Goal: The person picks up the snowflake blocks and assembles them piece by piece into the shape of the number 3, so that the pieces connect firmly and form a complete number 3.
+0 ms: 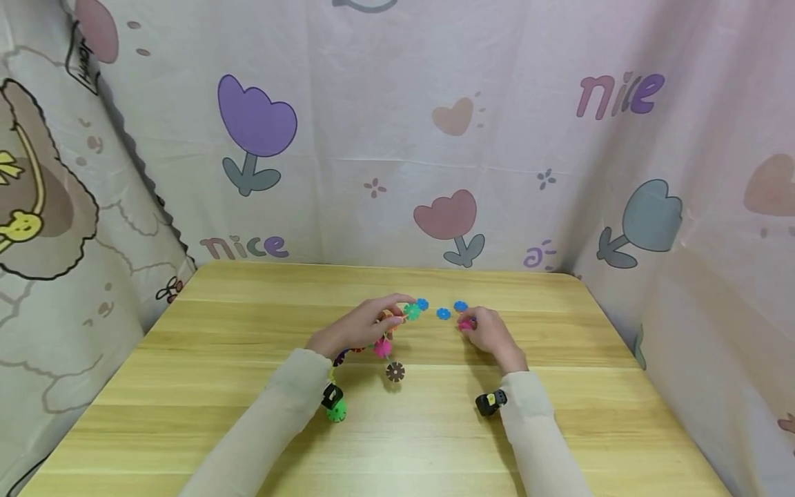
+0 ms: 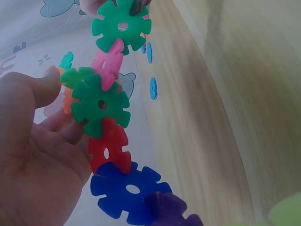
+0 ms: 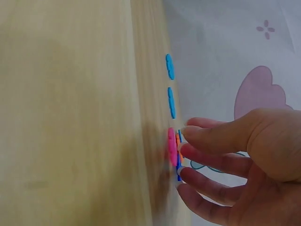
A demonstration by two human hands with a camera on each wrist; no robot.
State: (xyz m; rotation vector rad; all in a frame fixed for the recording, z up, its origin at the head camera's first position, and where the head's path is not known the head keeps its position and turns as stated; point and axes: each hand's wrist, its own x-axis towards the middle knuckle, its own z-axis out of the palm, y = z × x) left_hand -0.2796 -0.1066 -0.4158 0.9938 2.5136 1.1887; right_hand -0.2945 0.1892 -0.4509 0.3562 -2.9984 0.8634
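My left hand (image 1: 357,326) holds a chain of interlocked, notched plastic discs. In the left wrist view a green disc (image 2: 101,106), a red disc (image 2: 110,153) and a blue disc (image 2: 129,190) link up beside the palm. Part of the chain hangs below the hand, with a brown disc (image 1: 395,372) and a light green disc (image 1: 337,412) low down. My right hand (image 1: 491,333) is over the table with bent, spread fingers, close to a pink disc (image 3: 172,147). Orange and dark blue discs lie partly hidden behind the pink one.
Between the hands lie loose blue discs: one (image 1: 423,304) by the left fingertips, one (image 1: 444,313) in the middle, and one (image 1: 460,306) near the right hand. The wooden table (image 1: 248,290) ends at a printed curtain (image 1: 360,138) behind.
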